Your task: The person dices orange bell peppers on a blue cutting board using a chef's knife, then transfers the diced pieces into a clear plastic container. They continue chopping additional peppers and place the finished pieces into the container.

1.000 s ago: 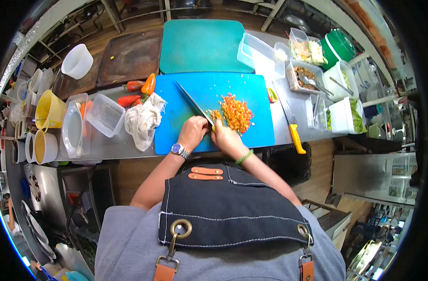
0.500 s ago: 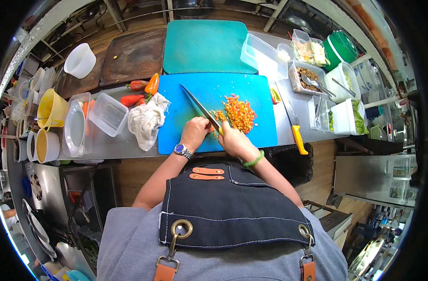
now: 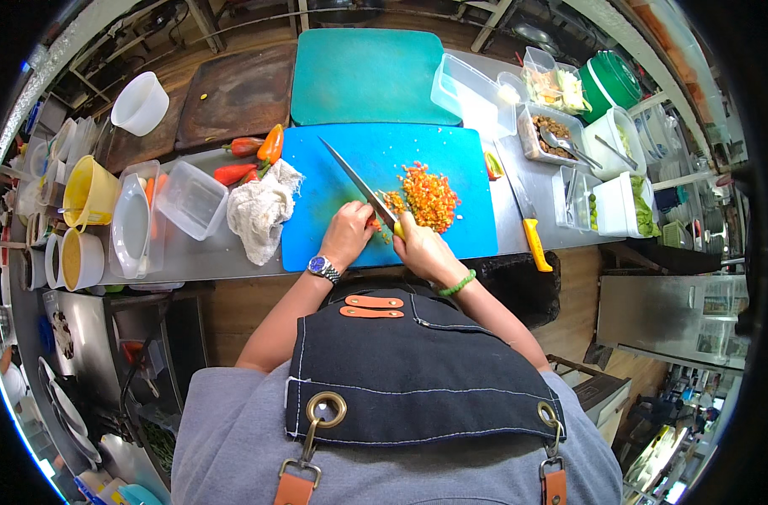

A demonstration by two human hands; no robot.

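We see a knife (image 3: 350, 175) slanting over a blue cutting board (image 3: 475, 206), beside chopped peppers.
The fingers of the right hand (image 3: 429, 252) wrap its yellow handle; those of the left hand (image 3: 344, 239) curl beside the blade near an orange scrap, though we cannot tell whether they pinch it. The chopped pepper pile (image 3: 429, 199) sits on the board just beyond the right hand; any lettering on the wristwatch (image 3: 318, 266) is too small for us to read. Outward on the metal desk (image 3: 545, 187), we find a pale cloth (image 3: 259, 215), whole peppers (image 3: 271, 145) and a second yellow-handled knife (image 3: 534, 242).
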